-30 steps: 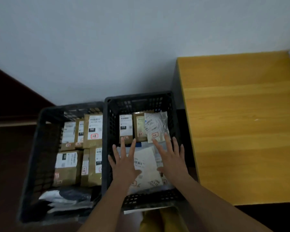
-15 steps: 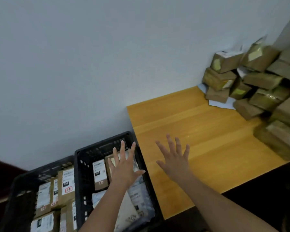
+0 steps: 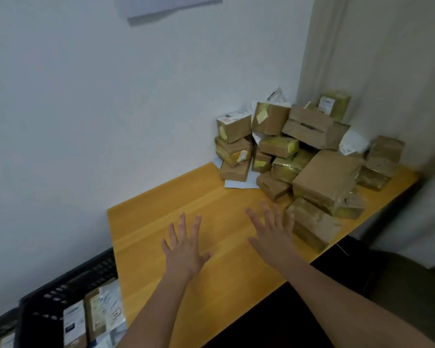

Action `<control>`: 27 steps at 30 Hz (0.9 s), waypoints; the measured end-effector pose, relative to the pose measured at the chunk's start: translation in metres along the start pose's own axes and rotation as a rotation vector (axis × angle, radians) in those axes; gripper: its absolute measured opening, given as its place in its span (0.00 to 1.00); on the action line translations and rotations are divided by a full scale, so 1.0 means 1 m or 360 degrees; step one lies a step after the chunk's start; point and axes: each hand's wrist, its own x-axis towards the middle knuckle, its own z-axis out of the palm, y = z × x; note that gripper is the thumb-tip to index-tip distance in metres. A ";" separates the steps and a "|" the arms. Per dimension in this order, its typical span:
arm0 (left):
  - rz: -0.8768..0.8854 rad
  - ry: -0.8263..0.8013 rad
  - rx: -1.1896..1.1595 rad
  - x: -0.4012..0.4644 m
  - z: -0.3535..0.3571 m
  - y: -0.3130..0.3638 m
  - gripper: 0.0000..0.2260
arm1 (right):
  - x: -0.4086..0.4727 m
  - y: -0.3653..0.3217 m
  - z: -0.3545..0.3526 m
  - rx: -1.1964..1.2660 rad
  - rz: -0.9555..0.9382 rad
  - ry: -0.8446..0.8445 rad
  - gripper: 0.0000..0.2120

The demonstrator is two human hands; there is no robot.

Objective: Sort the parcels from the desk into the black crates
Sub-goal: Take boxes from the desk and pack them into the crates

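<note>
A heap of several brown cardboard parcels (image 3: pixel 309 156) fills the far right corner of the wooden desk (image 3: pixel 211 212). The nearest parcel (image 3: pixel 312 222) lies at the desk's front edge. My right hand (image 3: pixel 271 234) hovers over the desk with fingers spread, just left of that nearest parcel and holding nothing. Over the bare desk middle my left hand (image 3: pixel 186 247) is also spread and empty. A black crate (image 3: pixel 60 295) stands low at the bottom left beside the desk, with labelled parcels (image 3: pixel 96 315) in it.
A white wall runs behind the desk, with a pale sheet (image 3: pixel 171 6) stuck high on it. A beige panel or curtain (image 3: pixel 377 59) closes the right side. White paper envelopes (image 3: pixel 239 183) lie under the heap. A dark rounded seat (image 3: pixel 409 280) sits below the desk's front right.
My view has swung from the crates up and right to the desk. Both hands left the crate's parcels and moved over the desk toward the heap, staying empty and spread.
</note>
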 end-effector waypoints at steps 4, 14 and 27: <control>0.0084 0.0044 0.0039 0.019 -0.014 0.052 0.42 | 0.016 0.057 -0.025 0.0073 0.0146 -0.0029 0.36; 0.0266 0.0129 0.0098 0.108 -0.068 0.126 0.42 | 0.080 0.125 -0.072 0.0179 0.0341 0.0099 0.35; 0.0644 0.0255 0.0044 0.200 -0.109 0.218 0.39 | 0.170 0.197 -0.132 -0.0065 0.0467 0.0235 0.39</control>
